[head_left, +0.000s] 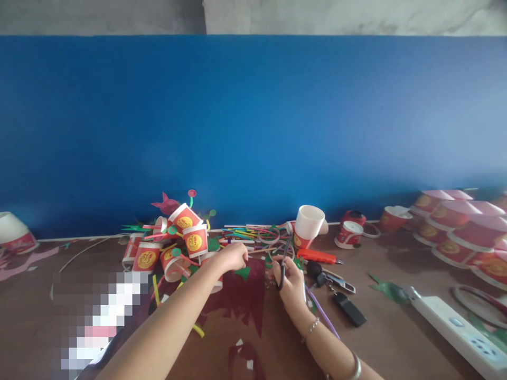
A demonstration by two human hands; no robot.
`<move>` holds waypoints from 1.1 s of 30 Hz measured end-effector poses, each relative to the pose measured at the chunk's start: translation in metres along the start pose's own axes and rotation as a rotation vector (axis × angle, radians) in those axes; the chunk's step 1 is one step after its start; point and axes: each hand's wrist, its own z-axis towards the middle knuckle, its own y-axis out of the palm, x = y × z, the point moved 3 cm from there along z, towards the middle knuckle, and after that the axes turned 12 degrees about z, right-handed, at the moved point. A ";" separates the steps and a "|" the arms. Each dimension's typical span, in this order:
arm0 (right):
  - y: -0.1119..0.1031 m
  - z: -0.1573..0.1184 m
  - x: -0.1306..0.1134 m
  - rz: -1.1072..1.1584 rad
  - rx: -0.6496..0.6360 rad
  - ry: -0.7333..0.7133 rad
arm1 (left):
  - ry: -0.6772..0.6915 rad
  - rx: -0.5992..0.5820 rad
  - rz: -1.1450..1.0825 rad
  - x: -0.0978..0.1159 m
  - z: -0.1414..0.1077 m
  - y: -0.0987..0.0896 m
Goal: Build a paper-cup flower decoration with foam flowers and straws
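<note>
My left hand (233,257) is closed over the middle of the table, its fingertips pointing down beside a small green piece (243,273). Whether it grips that piece is hidden. Dark scissors (285,253) are held in my right hand (291,279), fingers through the handles and blades pointing up and away. Dark red sheet material (247,295) with jagged edges lies under and between the hands. Colored sticks (247,232) are spread just beyond my left hand. A stack of white cups (309,224) stands behind my right hand.
Red paper cups (147,257) are piled at left. An orange cutter (319,256), keys with a black fob (348,309) and a white power strip (455,327) lie at right. Stacked cups (455,232) stand far right. A blue panel (253,126) rises behind the table.
</note>
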 end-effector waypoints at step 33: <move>0.002 0.000 -0.001 -0.012 -0.023 -0.002 | -0.070 -0.128 -0.140 0.025 0.011 0.010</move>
